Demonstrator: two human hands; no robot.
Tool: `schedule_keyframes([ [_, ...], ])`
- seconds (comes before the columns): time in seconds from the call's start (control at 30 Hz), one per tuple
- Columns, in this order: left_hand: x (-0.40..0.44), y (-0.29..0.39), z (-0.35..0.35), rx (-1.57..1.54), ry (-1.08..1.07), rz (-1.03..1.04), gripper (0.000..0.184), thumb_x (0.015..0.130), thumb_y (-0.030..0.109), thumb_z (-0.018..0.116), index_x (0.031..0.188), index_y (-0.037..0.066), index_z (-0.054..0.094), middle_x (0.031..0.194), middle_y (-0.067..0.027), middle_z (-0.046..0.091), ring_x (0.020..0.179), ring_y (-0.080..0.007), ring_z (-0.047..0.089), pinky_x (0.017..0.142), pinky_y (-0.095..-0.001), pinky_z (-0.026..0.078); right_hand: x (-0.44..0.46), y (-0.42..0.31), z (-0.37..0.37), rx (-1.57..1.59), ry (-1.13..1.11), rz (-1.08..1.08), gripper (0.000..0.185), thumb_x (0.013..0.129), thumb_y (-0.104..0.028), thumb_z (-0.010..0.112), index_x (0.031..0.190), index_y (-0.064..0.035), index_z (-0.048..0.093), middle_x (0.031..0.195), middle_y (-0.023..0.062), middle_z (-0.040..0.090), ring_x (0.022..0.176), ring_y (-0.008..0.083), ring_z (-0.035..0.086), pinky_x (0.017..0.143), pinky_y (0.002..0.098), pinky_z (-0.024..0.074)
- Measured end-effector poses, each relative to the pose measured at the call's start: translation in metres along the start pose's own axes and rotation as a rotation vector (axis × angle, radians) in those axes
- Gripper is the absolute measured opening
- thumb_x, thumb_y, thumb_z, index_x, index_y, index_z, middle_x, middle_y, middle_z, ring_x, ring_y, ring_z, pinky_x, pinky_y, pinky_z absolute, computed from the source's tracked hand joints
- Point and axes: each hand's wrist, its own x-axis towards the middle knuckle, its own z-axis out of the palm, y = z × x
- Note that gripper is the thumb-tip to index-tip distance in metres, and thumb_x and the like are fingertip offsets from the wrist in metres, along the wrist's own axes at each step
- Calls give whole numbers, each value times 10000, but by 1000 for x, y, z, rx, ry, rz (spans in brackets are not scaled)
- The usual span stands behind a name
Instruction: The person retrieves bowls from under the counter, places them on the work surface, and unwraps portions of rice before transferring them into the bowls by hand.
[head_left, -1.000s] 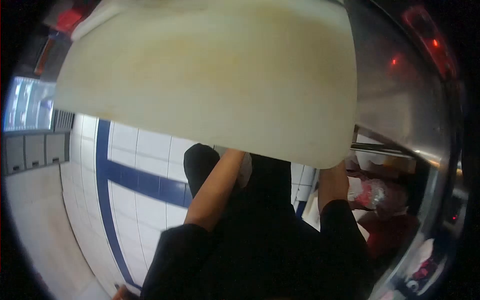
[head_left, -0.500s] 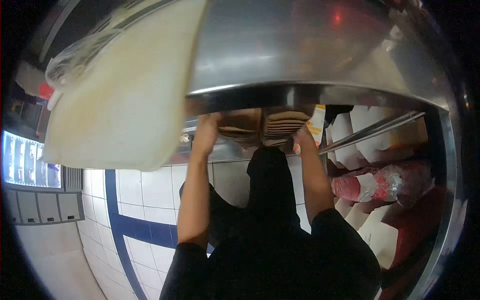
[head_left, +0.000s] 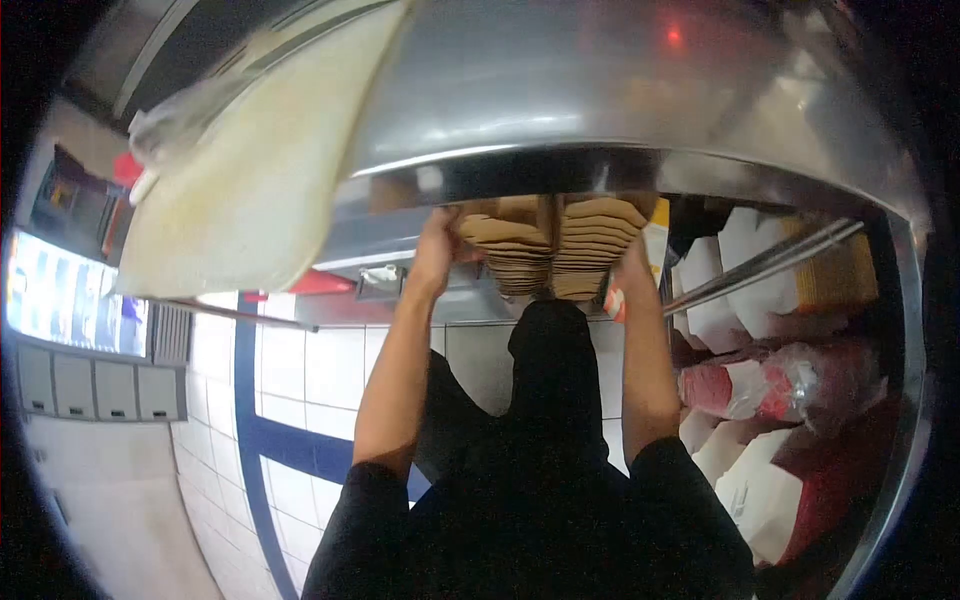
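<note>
Two side-by-side stacks of brown cardboard pieces, a left stack (head_left: 512,250) and a right stack (head_left: 590,245), lie under the front edge of a steel counter. Their layered, slightly wavy edges face me; whether they are sleeves or flat boxes I cannot tell. My left hand (head_left: 440,245) grips the outer side of the left stack, fingers curled toward it. On the opposite side, my right hand (head_left: 630,278) presses against the right stack, its fingers partly hidden. An orange-and-white item (head_left: 614,300) shows beside my right hand.
Above is the steel counter (head_left: 560,100), with a pale cutting board (head_left: 250,170) overhanging at left. On the right, a metal rail (head_left: 765,262) crosses a shelf holding plastic-wrapped red-and-white goods (head_left: 760,385) and white cartons (head_left: 765,480). White-and-blue floor tiles (head_left: 300,450) lie below.
The view has shifted, so the counter edge and cutting board sit higher. Both stacks show more of their layers, and my hands stay at their outer sides.
</note>
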Motion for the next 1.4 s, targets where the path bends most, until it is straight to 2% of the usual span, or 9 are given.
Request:
schedule_keyframes([
  [0.2,6,-34,8,-356,82,132,731,941,663,406,1307,41,520,1235,-120,587,1098,-246,559,945,-412,434,27,1,-51,-111,4,-62,416,1024,-374,429,1257,-45,529,1141,102,624,993,241,632,833,403,537],
  [0.23,4,-34,9,-157,213,29,601,965,554,454,1262,40,550,1138,-92,633,992,-218,587,863,-366,458,32,9,-56,-124,10,-73,445,1020,-395,436,1273,-39,520,1152,103,619,1015,242,622,849,400,528],
  [0.33,12,-70,6,103,315,273,485,971,444,476,1239,52,575,1054,-69,665,924,-203,610,805,-315,467,7,6,-19,-189,47,-10,588,1009,-484,428,1370,-21,460,1309,125,548,1201,253,518,1002,393,429],
  [0.53,11,-102,5,-421,384,-17,487,946,461,491,1303,131,520,1291,-69,561,1185,-225,496,1002,-437,355,2,29,-35,-209,8,1,670,1001,-534,409,1435,-23,411,1421,105,474,1304,240,426,1090,370,328],
  [0.73,31,-122,-1,-369,158,-206,683,898,637,455,1391,164,462,1418,-71,470,1286,-274,412,1039,-573,276,-3,28,-36,-264,-39,58,785,980,-624,373,1464,-5,358,1469,133,411,1325,238,401,1097,357,326],
  [0.9,43,-133,4,-545,-243,-419,990,824,810,322,1541,133,229,1597,-205,152,1401,-559,135,985,-818,8,7,43,-48,-420,-30,-132,848,957,-671,359,1471,3,338,1496,136,371,1353,251,362,1107,372,311],
  [1.0,52,-146,19,-539,-284,-463,988,824,810,326,1538,132,238,1596,-190,169,1397,-550,163,984,-821,41,-6,21,-39,-424,-99,-103,857,971,-676,270,1493,2,303,1554,161,294,1428,288,273,1161,379,214],
  [1.27,60,-146,62,-491,-194,-318,835,907,738,267,1403,94,453,1401,-186,481,1262,-443,447,940,-685,401,2,15,-64,-287,244,17,594,1045,-431,271,1463,-17,353,1489,95,389,1343,222,373,1119,344,294],
  [1.4,72,-167,54,-487,-91,-416,830,912,734,275,1468,127,379,1510,-154,371,1370,-424,328,1022,-726,239,11,22,-89,-284,278,8,616,1031,-471,273,1475,-48,332,1514,98,356,1377,253,333,1146,389,248],
])
